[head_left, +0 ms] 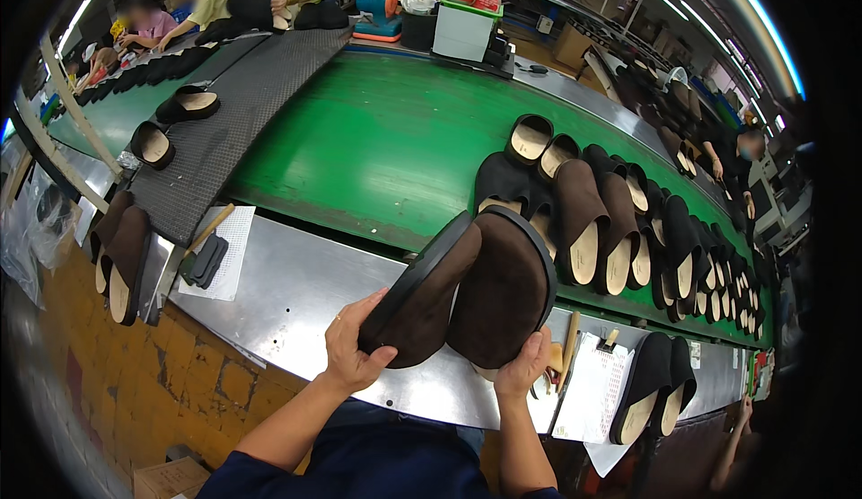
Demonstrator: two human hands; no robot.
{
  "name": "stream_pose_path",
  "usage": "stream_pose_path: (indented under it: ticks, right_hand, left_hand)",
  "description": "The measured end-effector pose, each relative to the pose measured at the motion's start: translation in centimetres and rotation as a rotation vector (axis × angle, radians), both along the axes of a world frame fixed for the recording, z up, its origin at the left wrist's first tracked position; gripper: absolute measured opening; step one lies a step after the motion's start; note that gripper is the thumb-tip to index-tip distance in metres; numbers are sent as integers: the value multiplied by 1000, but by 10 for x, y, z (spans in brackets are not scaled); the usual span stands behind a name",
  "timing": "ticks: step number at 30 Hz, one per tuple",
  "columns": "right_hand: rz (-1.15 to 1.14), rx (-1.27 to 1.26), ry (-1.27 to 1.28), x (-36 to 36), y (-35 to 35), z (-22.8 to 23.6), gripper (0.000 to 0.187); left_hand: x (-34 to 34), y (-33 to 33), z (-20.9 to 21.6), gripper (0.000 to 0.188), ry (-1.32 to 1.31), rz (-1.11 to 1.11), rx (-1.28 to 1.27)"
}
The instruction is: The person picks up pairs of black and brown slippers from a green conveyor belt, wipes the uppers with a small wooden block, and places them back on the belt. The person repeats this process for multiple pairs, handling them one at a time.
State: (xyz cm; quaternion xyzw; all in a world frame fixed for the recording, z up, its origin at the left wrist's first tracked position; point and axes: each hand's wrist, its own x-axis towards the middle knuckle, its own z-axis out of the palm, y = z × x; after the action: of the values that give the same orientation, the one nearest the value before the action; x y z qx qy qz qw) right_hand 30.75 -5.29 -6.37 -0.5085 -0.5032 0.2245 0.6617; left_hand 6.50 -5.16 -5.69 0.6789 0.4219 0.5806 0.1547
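Two dark brown clogs with black soles are held up side by side in front of me, over the metal ledge. My left hand (355, 344) is closed round the toe end of the left clog (422, 306), thumb on its upper. The lower side of the right clog (503, 288) sits in my right hand (523, 366), with the thumb along its edge. Their uppers face me and the soles' rims show at the outer sides. My right fingers are partly hidden behind the clog.
A green conveyor belt (359, 140) runs beyond the metal ledge (269, 274), carrying rows of brown and black clogs (579, 216) at right. A clipboard with paper (593, 391) and black clogs (642, 391) lie right. Brown clogs (127, 256) hang left; people work in the background.
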Motion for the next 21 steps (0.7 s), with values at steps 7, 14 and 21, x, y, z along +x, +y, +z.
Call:
stream_pose_path:
  ticks: [7,14,21]
  right_hand:
    - [86,-22,34,1,-7,2,35]
    - [84,-15,41,0,-7,-1,37]
    - [20,6,-15,-2,-7,6,39]
  left_hand:
    - [4,-4,7,45,-77,14,38]
    - [-11,-4,15,43,-154,-37,-65]
    - [-4,33,105,57,-86,-422,-102]
